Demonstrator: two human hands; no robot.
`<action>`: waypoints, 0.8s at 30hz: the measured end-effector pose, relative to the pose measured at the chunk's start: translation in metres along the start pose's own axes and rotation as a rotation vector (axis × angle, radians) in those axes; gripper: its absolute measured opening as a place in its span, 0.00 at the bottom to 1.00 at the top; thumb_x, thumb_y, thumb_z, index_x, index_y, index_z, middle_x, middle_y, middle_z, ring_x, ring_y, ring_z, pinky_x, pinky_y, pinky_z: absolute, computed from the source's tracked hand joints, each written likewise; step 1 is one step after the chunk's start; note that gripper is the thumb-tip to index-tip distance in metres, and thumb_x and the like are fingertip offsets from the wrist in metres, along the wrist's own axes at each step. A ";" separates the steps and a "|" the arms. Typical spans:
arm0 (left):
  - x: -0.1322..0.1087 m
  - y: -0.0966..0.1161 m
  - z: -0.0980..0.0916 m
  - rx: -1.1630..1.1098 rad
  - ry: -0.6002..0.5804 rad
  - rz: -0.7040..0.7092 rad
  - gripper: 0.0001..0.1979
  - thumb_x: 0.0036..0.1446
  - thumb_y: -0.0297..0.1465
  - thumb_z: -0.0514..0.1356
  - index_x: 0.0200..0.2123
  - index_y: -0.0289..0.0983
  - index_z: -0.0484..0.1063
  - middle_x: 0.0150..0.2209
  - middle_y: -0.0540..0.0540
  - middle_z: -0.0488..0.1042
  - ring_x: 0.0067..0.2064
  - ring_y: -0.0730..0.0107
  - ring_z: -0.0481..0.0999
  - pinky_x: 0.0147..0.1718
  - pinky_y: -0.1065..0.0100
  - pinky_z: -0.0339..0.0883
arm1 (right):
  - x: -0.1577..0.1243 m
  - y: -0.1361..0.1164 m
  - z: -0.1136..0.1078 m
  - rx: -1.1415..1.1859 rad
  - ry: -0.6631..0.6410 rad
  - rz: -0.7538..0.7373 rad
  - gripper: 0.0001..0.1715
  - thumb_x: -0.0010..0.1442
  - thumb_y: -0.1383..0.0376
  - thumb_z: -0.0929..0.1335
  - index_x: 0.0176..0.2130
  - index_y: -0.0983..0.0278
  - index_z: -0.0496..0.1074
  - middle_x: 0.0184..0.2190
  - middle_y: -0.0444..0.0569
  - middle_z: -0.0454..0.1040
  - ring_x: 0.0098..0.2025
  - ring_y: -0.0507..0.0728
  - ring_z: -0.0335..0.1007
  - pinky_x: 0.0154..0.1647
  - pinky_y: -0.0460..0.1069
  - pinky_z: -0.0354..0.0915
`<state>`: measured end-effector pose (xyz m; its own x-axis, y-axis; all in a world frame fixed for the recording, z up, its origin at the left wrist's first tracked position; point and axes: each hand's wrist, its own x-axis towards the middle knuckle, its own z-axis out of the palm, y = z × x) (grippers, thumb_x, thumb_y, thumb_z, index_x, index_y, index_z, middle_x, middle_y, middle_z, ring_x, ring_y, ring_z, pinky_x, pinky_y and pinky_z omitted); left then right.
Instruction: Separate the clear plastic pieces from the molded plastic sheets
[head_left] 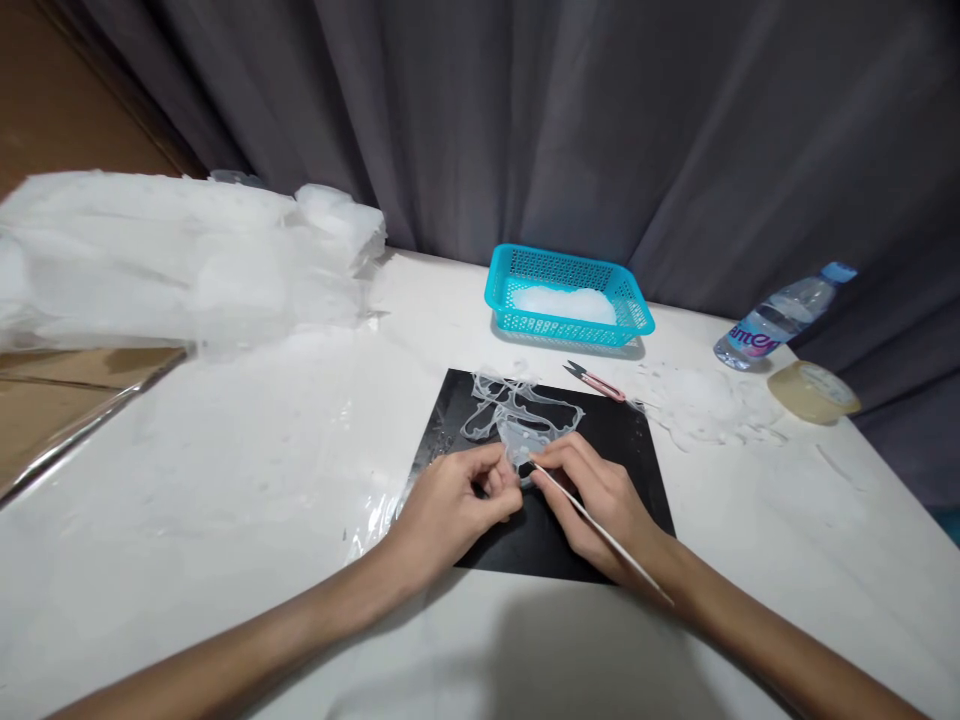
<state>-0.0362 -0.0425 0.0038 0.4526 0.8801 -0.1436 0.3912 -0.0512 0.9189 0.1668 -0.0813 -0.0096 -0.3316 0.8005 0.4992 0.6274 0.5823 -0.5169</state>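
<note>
A translucent whitish cut-out piece [529, 425], thin and full of openings, lies over a black mat [442, 410]. My left hand [465, 500] is closed, its thumb and fingertips pinched at the near left edge of that piece. In my right hand [600, 495] is a thin white stick [611, 540], gripped near its far end, with the rest slanting back over the wrist. The right fingertips meet the piece close to the left ones. What the stick's tip touches is hidden by the fingers.
Behind the mat stands a blue basket [570, 332] with white pieces inside. Pink-handled thread snips [600, 385] lie at the mat's far edge. White scraps [709, 405], a water bottle [780, 320] and a tape roll [814, 392] are rightward; white wrapped stacks [187, 260] are leftward.
</note>
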 end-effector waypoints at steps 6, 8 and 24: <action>0.002 0.003 -0.001 -0.045 -0.007 -0.093 0.07 0.49 0.31 0.58 0.22 0.39 0.63 0.19 0.56 0.65 0.25 0.71 0.69 0.28 0.70 0.61 | 0.010 0.002 -0.013 0.092 0.030 0.157 0.05 0.73 0.66 0.64 0.45 0.61 0.70 0.39 0.49 0.72 0.38 0.54 0.73 0.40 0.48 0.69; 0.002 0.003 -0.002 -0.048 -0.003 -0.094 0.08 0.51 0.31 0.57 0.22 0.39 0.62 0.19 0.57 0.65 0.24 0.71 0.71 0.28 0.70 0.61 | 0.015 0.003 -0.017 0.136 0.071 0.225 0.05 0.73 0.66 0.64 0.43 0.61 0.70 0.39 0.48 0.71 0.39 0.54 0.72 0.41 0.48 0.68; 0.007 -0.001 -0.006 -0.019 -0.008 -0.031 0.13 0.60 0.35 0.54 0.24 0.40 0.60 0.21 0.55 0.65 0.23 0.71 0.71 0.28 0.70 0.60 | 0.033 0.038 -0.033 0.309 0.186 0.503 0.15 0.69 0.55 0.67 0.34 0.61 0.71 0.25 0.41 0.68 0.29 0.54 0.65 0.36 0.50 0.61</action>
<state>-0.0383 -0.0333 0.0045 0.4470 0.8772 -0.1753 0.3902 -0.0149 0.9206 0.2031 -0.0378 0.0103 0.0972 0.9657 0.2407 0.4329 0.1767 -0.8839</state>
